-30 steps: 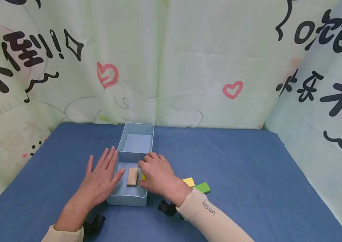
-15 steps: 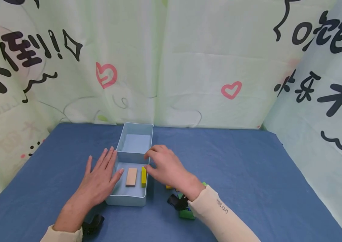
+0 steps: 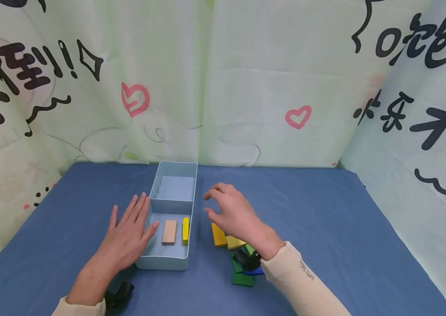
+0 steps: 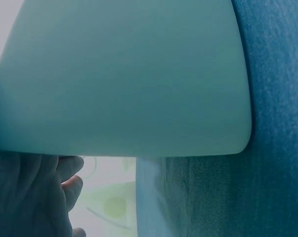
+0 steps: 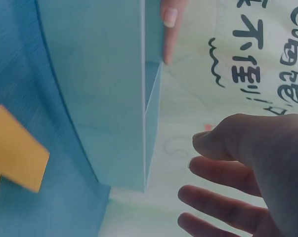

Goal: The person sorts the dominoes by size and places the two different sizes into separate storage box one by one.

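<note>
A light blue two-compartment box (image 3: 162, 263) stands left of centre on the blue cloth. In its near compartment lie a pale wooden block (image 3: 169, 232) and a yellow block (image 3: 185, 231), the latter along the right wall. My left hand (image 3: 126, 237) rests flat against the box's left edge, fingers straight, thumb over the near compartment. To the right of the box, my right hand (image 3: 236, 213) hovers with loosely bent fingers and nothing between them. Below it sit an orange block (image 3: 219, 235) and a light yellow block (image 3: 235, 242). In the right wrist view the box's side wall (image 5: 99, 98) fills the middle.
Further blocks lie partly under the right wrist: a green block (image 3: 243, 279), a blue block (image 3: 255, 271) and others. A black wrist camera (image 3: 247, 260) hides some of them. A printed curtain (image 3: 246, 87) hangs behind the blue table (image 3: 305, 210).
My right hand has let go of the yellow block inside the near compartment and moved right, out of the box, above the loose blocks. The left hand stays at the box.
</note>
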Demonstrator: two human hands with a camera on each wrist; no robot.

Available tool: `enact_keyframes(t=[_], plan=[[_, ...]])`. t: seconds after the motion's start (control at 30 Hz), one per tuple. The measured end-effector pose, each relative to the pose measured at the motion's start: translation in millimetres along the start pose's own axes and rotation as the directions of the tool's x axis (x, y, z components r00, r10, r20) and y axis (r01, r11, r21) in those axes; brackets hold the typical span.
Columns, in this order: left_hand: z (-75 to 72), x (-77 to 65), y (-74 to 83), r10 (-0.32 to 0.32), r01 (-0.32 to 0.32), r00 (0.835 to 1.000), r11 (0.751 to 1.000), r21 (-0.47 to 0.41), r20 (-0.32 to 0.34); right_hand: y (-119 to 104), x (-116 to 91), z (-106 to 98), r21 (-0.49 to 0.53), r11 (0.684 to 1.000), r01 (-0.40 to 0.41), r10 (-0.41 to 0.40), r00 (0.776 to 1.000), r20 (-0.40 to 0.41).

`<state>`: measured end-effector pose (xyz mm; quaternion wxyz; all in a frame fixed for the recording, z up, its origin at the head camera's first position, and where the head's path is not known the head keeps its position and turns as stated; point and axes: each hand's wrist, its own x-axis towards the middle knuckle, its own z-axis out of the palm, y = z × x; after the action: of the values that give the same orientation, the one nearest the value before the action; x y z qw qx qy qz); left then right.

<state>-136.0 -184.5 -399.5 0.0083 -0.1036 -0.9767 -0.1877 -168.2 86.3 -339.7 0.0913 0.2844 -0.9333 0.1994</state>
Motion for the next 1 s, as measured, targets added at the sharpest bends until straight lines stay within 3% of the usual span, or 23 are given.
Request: enact_keyframes(t=[0.27,1.0], plan=[[-0.4,0.1,1.2,-0.001,0.001,1.000,1.000,0.008,-0.009,12,-11,0,-0.116,0.993,0.020,-0.024,0.999,-0.031],[-0.8,-1.4,1.4,-0.001,0.001,1.000,1.000,0.000,-0.010,31,-37,21,-0.029,1.000,0.003,0.000,0.995,0.097]])
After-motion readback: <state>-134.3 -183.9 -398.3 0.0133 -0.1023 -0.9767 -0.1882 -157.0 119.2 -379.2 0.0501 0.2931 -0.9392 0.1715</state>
